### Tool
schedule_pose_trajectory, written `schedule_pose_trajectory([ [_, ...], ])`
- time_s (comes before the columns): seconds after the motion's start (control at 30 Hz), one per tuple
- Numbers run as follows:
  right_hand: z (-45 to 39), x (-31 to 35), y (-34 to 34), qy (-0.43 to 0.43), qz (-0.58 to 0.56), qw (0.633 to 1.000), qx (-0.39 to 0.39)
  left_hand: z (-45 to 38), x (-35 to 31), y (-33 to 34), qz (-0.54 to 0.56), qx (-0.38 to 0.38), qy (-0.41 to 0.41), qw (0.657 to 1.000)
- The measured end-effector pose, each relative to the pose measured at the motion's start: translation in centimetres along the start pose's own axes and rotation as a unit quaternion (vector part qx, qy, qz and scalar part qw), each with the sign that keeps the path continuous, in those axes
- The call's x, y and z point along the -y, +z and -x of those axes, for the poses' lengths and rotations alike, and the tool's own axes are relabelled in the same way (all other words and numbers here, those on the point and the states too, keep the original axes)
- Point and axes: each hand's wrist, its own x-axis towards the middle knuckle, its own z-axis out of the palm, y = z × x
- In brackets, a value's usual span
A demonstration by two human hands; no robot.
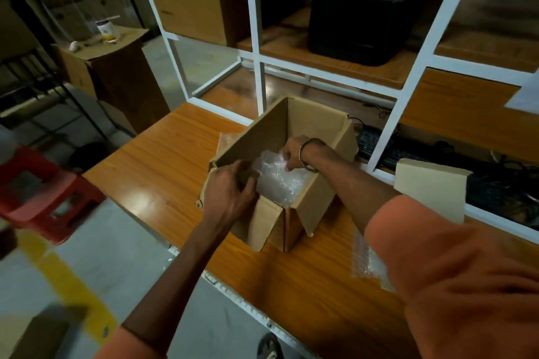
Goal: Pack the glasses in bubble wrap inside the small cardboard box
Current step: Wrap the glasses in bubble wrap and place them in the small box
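A small open cardboard box (315, 128) stands on the orange wooden table (163, 172), its flaps raised. Inside lies a bundle of clear bubble wrap (280, 181); any glasses in it are hidden. My right hand (294, 153) reaches into the box from the right and pinches the top of the bubble wrap. My left hand (229, 192) sits at the box's near left rim with its fingers curled over the edge beside the wrap; exactly what they grip is hidden.
Another sheet of bubble wrap (366, 259) lies on the table under my right arm. A loose cardboard piece (431, 186) leans at the right. White shelving (259, 73) rises behind the box. A red stool (43, 192) stands on the floor at left.
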Motion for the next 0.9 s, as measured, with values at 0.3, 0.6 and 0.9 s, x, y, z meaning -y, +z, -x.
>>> schedule_pose_trajectory([
  [0.3, 6.4, -2.3, -7.1, -0.097, -0.392, 0.913, -0.062, -4.0, -2.5, -0.2, 0.170, -0.004, -0.037, 0.985],
  [0.6, 18.3, -12.4, -10.1, -0.127, -0.670, 0.716, -0.147, -6.0, -13.7, 3.4, 0.381, 0.118, 0.012, 0.917],
  [0.9, 30.1, -23.4, -6.1, -0.086, -0.648, 0.726, -0.215, 0.3, -23.4, 8.6, 0.365, 0.328, 0.081, 0.868],
])
